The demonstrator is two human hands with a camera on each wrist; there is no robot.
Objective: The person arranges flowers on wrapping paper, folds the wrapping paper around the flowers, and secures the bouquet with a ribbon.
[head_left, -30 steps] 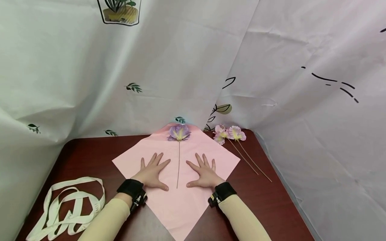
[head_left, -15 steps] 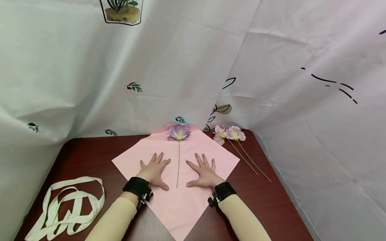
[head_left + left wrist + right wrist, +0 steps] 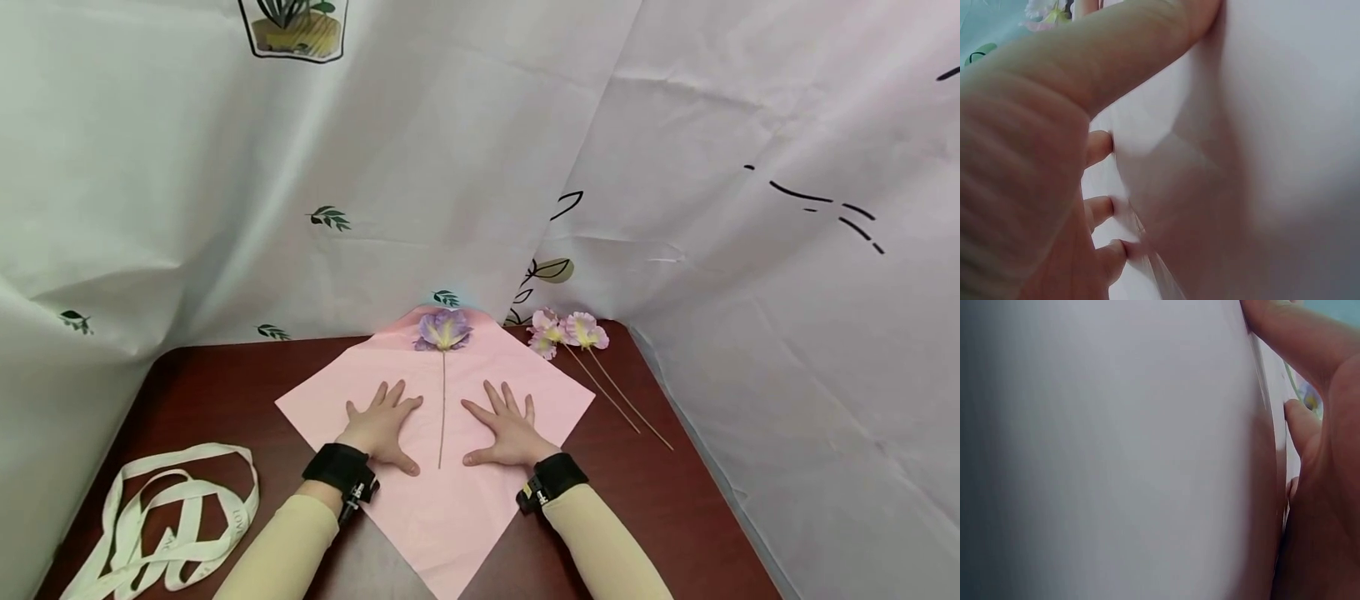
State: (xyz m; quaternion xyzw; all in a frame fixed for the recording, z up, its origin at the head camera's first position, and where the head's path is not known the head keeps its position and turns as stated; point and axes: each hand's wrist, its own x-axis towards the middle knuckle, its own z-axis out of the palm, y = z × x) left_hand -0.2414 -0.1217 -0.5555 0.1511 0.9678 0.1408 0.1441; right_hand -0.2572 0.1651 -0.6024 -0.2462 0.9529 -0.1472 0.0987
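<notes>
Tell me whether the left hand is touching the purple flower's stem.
Apart. The head view shows a strip of bare pink paper between the left hand and the stem all along its length.

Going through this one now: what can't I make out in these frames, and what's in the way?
- Head view: the paper under the left hand and right hand, which cover it.
- Head view: the paper's nearest corner, cut off by the bottom edge.
- Head view: the full lettering on the ribbon, too small to read.
- Left wrist view: the pink flowers, blurred and partly hidden by the left hand.
</notes>
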